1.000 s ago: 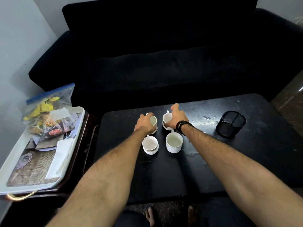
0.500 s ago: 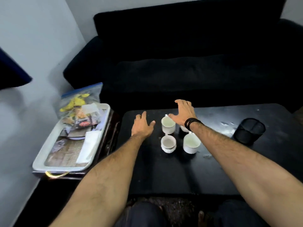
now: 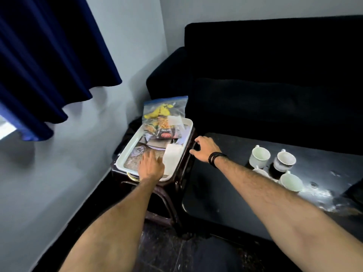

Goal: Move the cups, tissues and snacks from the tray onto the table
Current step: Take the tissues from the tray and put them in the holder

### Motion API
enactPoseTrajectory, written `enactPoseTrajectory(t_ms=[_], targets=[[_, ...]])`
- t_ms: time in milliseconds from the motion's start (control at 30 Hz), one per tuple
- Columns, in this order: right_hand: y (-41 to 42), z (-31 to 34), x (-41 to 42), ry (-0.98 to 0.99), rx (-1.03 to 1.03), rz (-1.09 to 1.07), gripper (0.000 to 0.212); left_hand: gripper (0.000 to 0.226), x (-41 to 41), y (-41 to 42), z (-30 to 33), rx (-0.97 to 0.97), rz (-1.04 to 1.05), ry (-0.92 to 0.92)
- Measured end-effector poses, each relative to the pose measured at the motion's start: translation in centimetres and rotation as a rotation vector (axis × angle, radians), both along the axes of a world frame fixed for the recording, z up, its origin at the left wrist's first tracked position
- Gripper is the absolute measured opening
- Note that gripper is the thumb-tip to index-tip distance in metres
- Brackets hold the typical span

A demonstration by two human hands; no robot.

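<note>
Both hands had left the cups [image 3: 273, 163] & swung over to the tray [image 3: 125, 154] on the small side stand [image 3: 176, 185]. A sec before they were still at the cups; now all 4 sat grouped on the black table [image 3: 216, 193], nobody touching them. So cups looked done, imo.

Left hand [image 3: 151, 165] was down in the tray, fingers fairly straight, lying just beside the folded white tissues [image 3: 172, 158], maybe touching the edge, couldn't tell. Not gripping anything yet. Right hand [image 3: 206, 149] hovered past the tray's near-right rim, fingers spread & loosely bent, empty.

Snacks hadn't budged: zip bag w/ yellow stuff [image 3: 163, 112] propped at the far end, dark snack packet [image 3: 167, 134] under it, both still in the tray. Tissues likely next, then snacks.
</note>
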State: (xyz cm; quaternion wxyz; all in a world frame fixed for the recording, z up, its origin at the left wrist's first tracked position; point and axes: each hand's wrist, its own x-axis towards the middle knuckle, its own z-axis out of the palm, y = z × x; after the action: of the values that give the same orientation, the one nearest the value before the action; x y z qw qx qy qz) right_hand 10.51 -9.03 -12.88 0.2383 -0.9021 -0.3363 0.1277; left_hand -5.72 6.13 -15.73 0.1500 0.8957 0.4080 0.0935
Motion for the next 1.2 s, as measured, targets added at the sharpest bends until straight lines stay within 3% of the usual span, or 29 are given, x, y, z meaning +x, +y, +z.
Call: enactPoseTrajectory(t_ms=[167, 467, 733, 900, 1000, 1100, 1200], targets=[[5.7, -0.1, -2.8, -0.026, -0.100, 0.122, 0.061, 0.061, -3.8, 2.6, -2.7, -0.088, -0.004, 0.266], [9.5, -0.9, -2.8, -0.168, -0.459, 0.126, 0.084, 0.059, -3.8, 1.8, -3.5, -0.067, 0.010, 0.251], [10.4, -1.2, -2.5, -0.149, -0.485, 0.017, 0.078, 0.059, -3.7, 1.8, -3.6, -0.061, 0.012, 0.269], [10.0, -1.8, -2.4, -0.069, -0.313, 0.012, 0.066, 0.060, -3.7, 1.9, -3.8, -0.067, 0.018, 0.282], [9.1, -1.6, -2.7, 0.050, -0.063, -0.039, 0.048, 0.060, -3.7, 2.1, -3.6, -0.085, 0.011, 0.293], [7.1, 0.0, -1.6, 0.295, 0.260, -0.158, 0.047, 0.060, -3.7, 2.0, -3.1, -0.122, 0.022, 0.275], [3.3, 2.4, 0.6, 0.411, 0.448, -0.252, 0.043, 0.064, -3.0, 0.4, -2.4, -0.096, 0.030, 0.160]])
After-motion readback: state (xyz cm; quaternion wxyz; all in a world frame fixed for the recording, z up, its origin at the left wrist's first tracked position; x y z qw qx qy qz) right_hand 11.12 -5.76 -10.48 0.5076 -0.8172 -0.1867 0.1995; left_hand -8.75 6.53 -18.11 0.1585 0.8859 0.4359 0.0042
